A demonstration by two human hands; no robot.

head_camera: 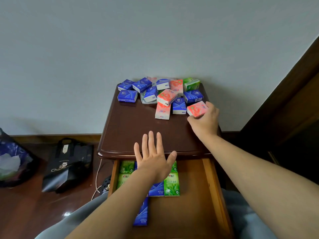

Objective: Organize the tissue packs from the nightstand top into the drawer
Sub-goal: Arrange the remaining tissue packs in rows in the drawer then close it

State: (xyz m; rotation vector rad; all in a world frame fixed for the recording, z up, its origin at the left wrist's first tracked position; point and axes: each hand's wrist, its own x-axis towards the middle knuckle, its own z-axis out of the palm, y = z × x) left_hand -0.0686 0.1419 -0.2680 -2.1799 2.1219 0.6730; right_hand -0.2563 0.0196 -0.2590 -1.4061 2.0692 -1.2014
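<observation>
Several blue, red and green tissue packs (165,96) lie in a loose heap at the back of the dark wooden nightstand top (131,128). My right hand (205,121) grips a red tissue pack (196,109) at the heap's right edge. My left hand (153,156) hovers flat with fingers spread over the nightstand's front edge, holding nothing. Below, the open drawer (193,183) holds green packs (171,186) and blue packs (141,214) laid in rows; my left arm hides some of them.
A black paper bag (67,166) and a dark plastic bag (12,161) stand on the wooden floor to the left. A white cable (97,178) hangs beside the drawer. The wall is right behind the nightstand, and dark wooden furniture (293,100) stands at the right.
</observation>
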